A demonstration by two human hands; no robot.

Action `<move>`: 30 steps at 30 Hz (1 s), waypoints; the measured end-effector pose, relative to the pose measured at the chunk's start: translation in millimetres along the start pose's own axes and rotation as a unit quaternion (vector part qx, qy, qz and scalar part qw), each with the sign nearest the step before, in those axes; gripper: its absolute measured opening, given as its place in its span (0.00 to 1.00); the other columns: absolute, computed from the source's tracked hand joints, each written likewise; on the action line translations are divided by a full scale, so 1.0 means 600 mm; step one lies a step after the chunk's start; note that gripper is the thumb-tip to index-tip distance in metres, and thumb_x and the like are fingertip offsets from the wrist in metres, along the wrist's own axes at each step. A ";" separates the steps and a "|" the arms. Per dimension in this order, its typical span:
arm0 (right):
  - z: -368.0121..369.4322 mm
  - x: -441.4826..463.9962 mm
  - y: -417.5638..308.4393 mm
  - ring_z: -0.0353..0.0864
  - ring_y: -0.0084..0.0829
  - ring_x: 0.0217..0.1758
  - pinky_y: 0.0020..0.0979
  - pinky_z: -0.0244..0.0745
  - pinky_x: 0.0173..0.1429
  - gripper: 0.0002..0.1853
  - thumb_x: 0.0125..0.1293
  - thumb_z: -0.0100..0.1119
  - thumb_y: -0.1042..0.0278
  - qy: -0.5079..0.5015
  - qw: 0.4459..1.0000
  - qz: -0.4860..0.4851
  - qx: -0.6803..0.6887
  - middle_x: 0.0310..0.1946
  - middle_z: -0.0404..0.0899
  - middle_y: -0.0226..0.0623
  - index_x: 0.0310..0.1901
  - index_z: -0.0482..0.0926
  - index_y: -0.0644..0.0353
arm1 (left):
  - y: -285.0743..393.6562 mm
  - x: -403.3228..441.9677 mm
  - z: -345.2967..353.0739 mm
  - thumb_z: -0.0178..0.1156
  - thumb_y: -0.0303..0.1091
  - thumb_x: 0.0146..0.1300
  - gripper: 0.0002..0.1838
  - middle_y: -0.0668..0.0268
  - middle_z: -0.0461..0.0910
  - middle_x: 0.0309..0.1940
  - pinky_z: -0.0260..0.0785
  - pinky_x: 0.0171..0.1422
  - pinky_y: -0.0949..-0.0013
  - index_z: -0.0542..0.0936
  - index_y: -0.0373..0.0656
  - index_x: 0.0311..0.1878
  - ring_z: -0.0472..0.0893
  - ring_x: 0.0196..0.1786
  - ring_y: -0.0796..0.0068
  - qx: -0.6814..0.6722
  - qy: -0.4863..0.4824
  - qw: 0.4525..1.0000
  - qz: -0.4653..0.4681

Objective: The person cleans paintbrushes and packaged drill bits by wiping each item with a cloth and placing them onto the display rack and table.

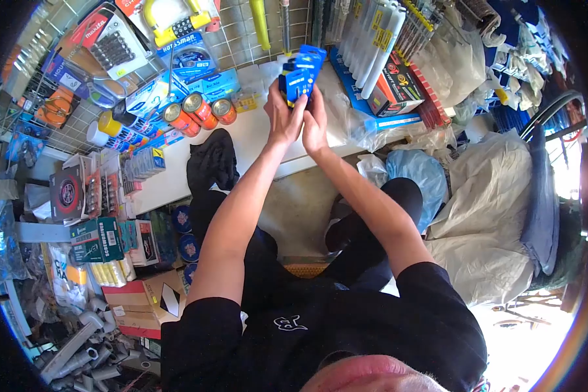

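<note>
Both hands are raised together over the far part of the white counter (250, 134). My left hand (282, 119) is closed around the left side and lower end of a stack of small blue carded packs (300, 83). From the other side my right hand (315, 119) grips the same packs, its thumb near their lower edge. The packs are fanned a little, and their small print is too fine to read. Left of the hands stand orange cans (199, 111) with metal lids, and a small yellow pack (246, 100) lies close by.
A crumpled black cloth (213, 160) lies at the counter's front edge. Boxed tools, including a green screwdriver box (98, 240), are stacked at left. White tubes (380, 49) and an orange-black box (396, 85) stand at right. Grey pipe fittings (78, 346) are piled at lower left.
</note>
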State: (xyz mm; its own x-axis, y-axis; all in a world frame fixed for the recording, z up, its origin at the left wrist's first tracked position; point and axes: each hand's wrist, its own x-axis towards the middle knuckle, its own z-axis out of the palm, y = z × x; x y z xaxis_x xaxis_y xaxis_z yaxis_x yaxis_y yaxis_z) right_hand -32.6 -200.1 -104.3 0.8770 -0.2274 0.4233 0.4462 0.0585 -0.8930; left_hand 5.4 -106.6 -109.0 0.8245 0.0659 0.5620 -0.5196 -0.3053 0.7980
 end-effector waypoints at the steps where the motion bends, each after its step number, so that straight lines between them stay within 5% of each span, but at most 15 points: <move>1: 0.004 -0.008 0.007 0.74 0.38 0.70 0.34 0.69 0.72 0.34 0.70 0.45 0.69 0.004 1.000 0.008 -0.016 0.66 0.74 0.50 0.78 0.60 0.64 | -0.012 -0.009 0.005 0.66 0.53 0.68 0.41 0.44 0.78 0.60 0.72 0.66 0.46 0.61 0.36 0.72 0.81 0.59 0.46 0.016 -0.002 1.000 -0.016; 6: 0.024 -0.005 0.021 0.76 0.35 0.61 0.33 0.71 0.67 0.32 0.72 0.41 0.60 0.047 0.986 0.079 0.140 0.61 0.78 0.44 0.75 0.66 0.65 | -0.007 -0.014 0.004 0.65 0.56 0.69 0.43 0.45 0.68 0.61 0.63 0.70 0.48 0.61 0.31 0.71 0.72 0.63 0.48 0.017 0.004 1.000 0.016; 11: 0.005 -0.009 0.040 0.77 0.31 0.56 0.33 0.73 0.64 0.30 0.74 0.41 0.59 -0.040 0.985 0.116 0.125 0.59 0.79 0.40 0.73 0.68 0.63 | -0.014 -0.023 -0.002 0.64 0.57 0.69 0.44 0.44 0.70 0.62 0.63 0.71 0.49 0.60 0.30 0.72 0.73 0.64 0.48 0.009 0.016 1.000 0.006; 12: 0.008 -0.005 0.038 0.77 0.31 0.56 0.33 0.73 0.64 0.30 0.74 0.41 0.59 -0.044 0.985 0.110 0.126 0.59 0.79 0.40 0.73 0.68 0.63 | -0.017 -0.022 -0.005 0.64 0.61 0.69 0.46 0.41 0.68 0.60 0.64 0.70 0.46 0.60 0.30 0.72 0.73 0.63 0.42 -0.010 0.000 1.000 0.002; 19: 0.018 -0.011 0.056 0.73 0.26 0.54 0.31 0.67 0.66 0.30 0.83 0.40 0.42 0.030 0.975 0.155 0.159 0.52 0.79 0.35 0.62 0.75 0.64 | -0.023 -0.060 -0.014 0.67 0.51 0.65 0.42 0.40 0.72 0.60 0.66 0.65 0.42 0.62 0.32 0.71 0.74 0.60 0.38 0.073 -0.022 0.997 0.017; 26: 0.018 -0.011 0.045 0.73 0.27 0.53 0.32 0.68 0.64 0.31 0.84 0.39 0.40 0.000 0.982 0.122 0.147 0.49 0.80 0.37 0.57 0.77 0.65 | -0.005 -0.073 -0.036 0.77 0.38 0.54 0.39 0.45 0.76 0.55 0.70 0.65 0.47 0.66 0.34 0.64 0.77 0.59 0.42 0.084 -0.035 0.992 -0.085; 30: 0.011 -0.004 0.029 0.76 0.29 0.51 0.32 0.70 0.64 0.32 0.84 0.37 0.39 -0.014 0.988 0.123 0.092 0.48 0.81 0.40 0.57 0.78 0.65 | -0.016 -0.081 -0.040 0.81 0.39 0.48 0.42 0.46 0.77 0.52 0.73 0.61 0.51 0.67 0.35 0.62 0.80 0.57 0.47 0.022 -0.034 0.998 -0.052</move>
State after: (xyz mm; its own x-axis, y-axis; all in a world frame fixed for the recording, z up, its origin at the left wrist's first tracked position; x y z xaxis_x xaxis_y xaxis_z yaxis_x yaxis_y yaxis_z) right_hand -25.6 -192.0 -119.7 0.9664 -0.1576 0.2031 0.2415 0.2859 -0.9273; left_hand -35.1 -83.8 -138.7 0.8876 0.0361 0.4591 -0.4209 -0.3412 0.8405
